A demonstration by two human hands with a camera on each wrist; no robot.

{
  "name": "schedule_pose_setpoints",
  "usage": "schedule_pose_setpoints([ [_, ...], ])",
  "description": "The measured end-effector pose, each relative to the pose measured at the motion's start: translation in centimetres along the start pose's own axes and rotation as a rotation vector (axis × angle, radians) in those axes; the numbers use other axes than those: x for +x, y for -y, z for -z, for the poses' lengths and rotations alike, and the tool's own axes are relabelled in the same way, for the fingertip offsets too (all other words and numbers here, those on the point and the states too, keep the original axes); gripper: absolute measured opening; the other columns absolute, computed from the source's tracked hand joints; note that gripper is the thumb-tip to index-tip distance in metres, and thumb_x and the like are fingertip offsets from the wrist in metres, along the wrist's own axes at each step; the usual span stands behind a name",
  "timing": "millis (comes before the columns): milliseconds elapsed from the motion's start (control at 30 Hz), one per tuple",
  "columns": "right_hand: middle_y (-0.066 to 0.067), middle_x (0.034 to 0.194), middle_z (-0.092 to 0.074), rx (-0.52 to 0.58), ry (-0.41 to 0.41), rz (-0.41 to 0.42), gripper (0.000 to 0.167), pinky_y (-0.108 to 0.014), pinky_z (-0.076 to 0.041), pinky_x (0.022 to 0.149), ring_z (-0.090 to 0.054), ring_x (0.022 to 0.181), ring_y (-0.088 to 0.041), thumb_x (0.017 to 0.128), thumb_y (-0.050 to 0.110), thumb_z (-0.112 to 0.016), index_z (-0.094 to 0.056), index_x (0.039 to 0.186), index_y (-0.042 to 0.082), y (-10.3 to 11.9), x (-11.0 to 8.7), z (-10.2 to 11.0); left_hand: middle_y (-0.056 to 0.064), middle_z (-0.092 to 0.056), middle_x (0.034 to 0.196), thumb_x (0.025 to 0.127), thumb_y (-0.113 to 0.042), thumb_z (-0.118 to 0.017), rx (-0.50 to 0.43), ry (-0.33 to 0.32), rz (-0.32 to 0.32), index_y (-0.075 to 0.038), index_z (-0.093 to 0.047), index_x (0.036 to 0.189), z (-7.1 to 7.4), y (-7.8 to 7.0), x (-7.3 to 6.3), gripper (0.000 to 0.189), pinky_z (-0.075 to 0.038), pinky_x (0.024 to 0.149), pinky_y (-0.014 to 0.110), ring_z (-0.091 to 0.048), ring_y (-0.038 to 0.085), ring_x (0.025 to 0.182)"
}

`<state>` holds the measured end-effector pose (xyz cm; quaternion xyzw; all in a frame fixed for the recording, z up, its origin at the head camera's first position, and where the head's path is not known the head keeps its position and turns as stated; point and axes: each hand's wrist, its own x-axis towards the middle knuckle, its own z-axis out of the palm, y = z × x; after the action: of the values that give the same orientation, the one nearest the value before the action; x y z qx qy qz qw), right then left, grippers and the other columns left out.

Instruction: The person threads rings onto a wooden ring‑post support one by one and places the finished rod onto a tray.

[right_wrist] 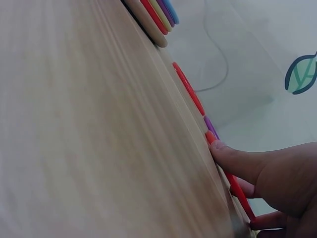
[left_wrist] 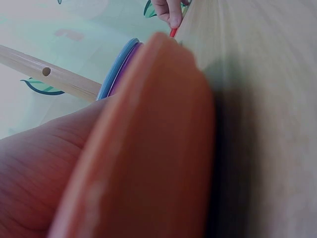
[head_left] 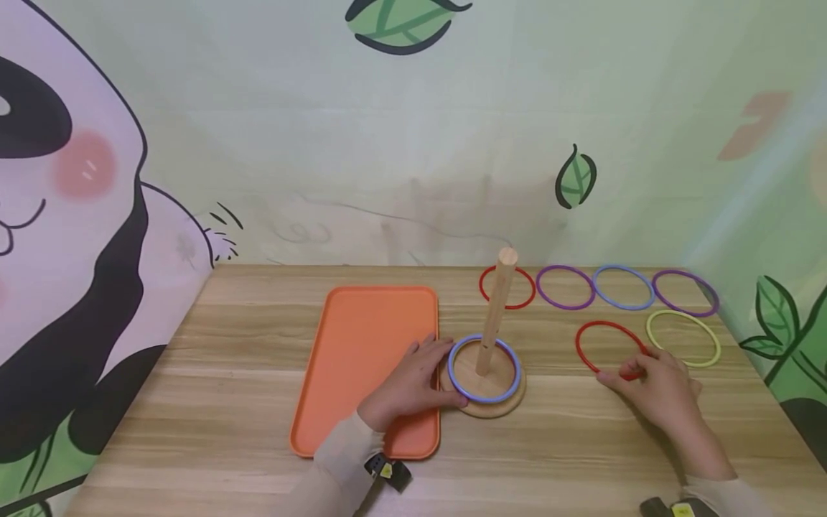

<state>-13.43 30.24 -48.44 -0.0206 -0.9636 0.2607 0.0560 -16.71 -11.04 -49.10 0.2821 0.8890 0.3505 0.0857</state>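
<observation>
A wooden stand with an upright peg [head_left: 496, 309] rises from a round base [head_left: 494, 411]. Several rings are stacked around its peg, a blue ring [head_left: 517, 359] on top; the right wrist view shows red, yellow and purple rings [right_wrist: 166, 10] beneath it. My left hand [head_left: 413, 380] holds the base's left side, thumb in front and fingers behind. To the right, my right hand [head_left: 659, 391] pinches the near right edge of a red ring [head_left: 601, 323], thumb and fingers on its rim. That ring lies low at the table surface; whether it touches is hard to tell.
An orange tray [head_left: 368, 330] lies left of the stand, under my left hand. Along the back edge are another red ring [head_left: 533, 291], a purple ring [head_left: 565, 309], a blue ring [head_left: 623, 308] and a second purple ring [head_left: 716, 298]. A yellow-green ring [head_left: 716, 345] lies in front of them.
</observation>
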Motion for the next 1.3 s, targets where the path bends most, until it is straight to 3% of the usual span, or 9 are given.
schedule_pose_setpoints([
  [167, -0.034, 0.118, -0.059, 0.02, -0.053, 0.009, 0.048, -0.072, -0.031, 0.083, -0.047, 0.116, -0.059, 0.093, 0.051, -0.078, -0.066, 0.088, 0.004, 0.0, -0.1, -0.2, 0.018, -0.042, 0.164, 0.084, -0.045, -0.089, -0.006, 0.005, 0.003, -0.005, -0.045, 0.159, 0.1, -0.1, 0.0, 0.095, -0.01, 0.129, 0.058, -0.021, 0.043, 0.158],
  [267, -0.024, 0.103, -0.061, 0.046, -0.117, 0.036, 0.046, -0.064, -0.034, 0.084, -0.052, 0.103, -0.049, 0.095, 0.045, -0.077, -0.065, 0.092, 0.001, 0.1, 0.0, -0.2, 0.018, -0.042, 0.164, 0.084, -0.045, -0.089, -0.006, 0.006, 0.003, -0.005, -0.045, 0.159, 0.1, -0.2, 0.0, 0.095, -0.01, 0.129, 0.058, -0.021, 0.043, 0.158],
  [600, -0.011, 0.084, -0.056, 0.086, -0.229, 0.08, 0.043, -0.04, -0.033, 0.075, -0.049, 0.085, -0.031, 0.088, 0.035, -0.087, -0.059, 0.088, 0.002, 0.1, 0.5, -0.4, 0.018, -0.043, 0.163, 0.084, -0.045, -0.089, -0.003, 0.001, -0.001, -0.004, -0.046, 0.158, 0.0, 0.0, 0.0, 0.095, -0.01, 0.129, 0.058, -0.022, 0.043, 0.158],
  [733, -0.016, 0.088, -0.06, 0.126, -0.246, 0.071, 0.043, -0.038, -0.033, 0.074, -0.051, 0.087, -0.033, 0.085, 0.032, -0.09, -0.059, 0.086, 0.003, 0.4, 0.6, -0.2, 0.018, -0.044, 0.162, 0.084, -0.045, -0.089, -0.001, -0.002, -0.001, -0.004, -0.046, 0.158, 0.0, 0.1, 0.0, 0.094, -0.01, 0.129, 0.057, -0.022, 0.044, 0.158],
  [867, -0.033, 0.117, -0.066, 0.188, -0.236, 0.046, 0.044, -0.046, -0.039, 0.082, -0.056, 0.105, -0.047, 0.083, 0.028, -0.092, -0.057, 0.085, 0.001, 0.7, 0.5, -0.1, 0.018, -0.045, 0.162, 0.084, -0.044, -0.089, -0.004, -0.005, -0.008, -0.005, -0.047, 0.157, 0.1, 0.1, -0.1, 0.093, -0.01, 0.128, 0.058, -0.022, 0.045, 0.158],
  [1000, -0.041, 0.142, -0.053, 0.243, -0.21, 0.016, 0.045, -0.062, -0.042, 0.102, -0.051, 0.128, -0.058, 0.083, 0.027, -0.092, -0.057, 0.087, -0.001, 0.8, 0.5, 0.2, 0.018, -0.045, 0.162, 0.084, -0.044, -0.089, -0.004, -0.008, -0.013, -0.005, -0.047, 0.157, 0.1, 0.0, -0.1, 0.093, -0.01, 0.128, 0.059, -0.022, 0.044, 0.157],
  [1133, -0.036, 0.134, -0.061, 0.255, -0.194, -0.01, 0.044, -0.053, -0.046, 0.1, -0.055, 0.126, -0.051, 0.086, 0.03, -0.09, -0.057, 0.087, 0.001, 1.0, 0.4, 0.4, 0.018, -0.045, 0.162, 0.084, -0.044, -0.09, -0.007, -0.012, -0.016, -0.005, -0.047, 0.157, 0.0, 0.1, 0.0, 0.093, -0.01, 0.128, 0.058, -0.022, 0.044, 0.157],
  [1200, -0.029, 0.117, -0.066, 0.248, -0.192, -0.021, 0.044, -0.039, -0.045, 0.086, -0.058, 0.109, -0.04, 0.087, 0.033, -0.089, -0.058, 0.087, 0.003, 1.2, 0.4, 0.4, 0.018, -0.045, 0.162, 0.084, -0.044, -0.09, -0.009, -0.012, -0.016, -0.005, -0.047, 0.157, 0.0, 0.1, 0.0, 0.093, -0.01, 0.128, 0.058, -0.023, 0.044, 0.157],
  [1300, -0.022, 0.106, -0.065, 0.252, -0.188, -0.039, 0.044, -0.031, -0.036, 0.074, -0.051, 0.097, -0.03, 0.088, 0.036, -0.089, -0.058, 0.088, 0.005, 1.5, 0.3, 0.6, 0.018, -0.044, 0.163, 0.084, -0.044, -0.089, -0.011, -0.009, -0.014, -0.005, -0.047, 0.157, -0.1, 0.2, 0.1, 0.094, -0.01, 0.129, 0.058, -0.022, 0.043, 0.158],
])
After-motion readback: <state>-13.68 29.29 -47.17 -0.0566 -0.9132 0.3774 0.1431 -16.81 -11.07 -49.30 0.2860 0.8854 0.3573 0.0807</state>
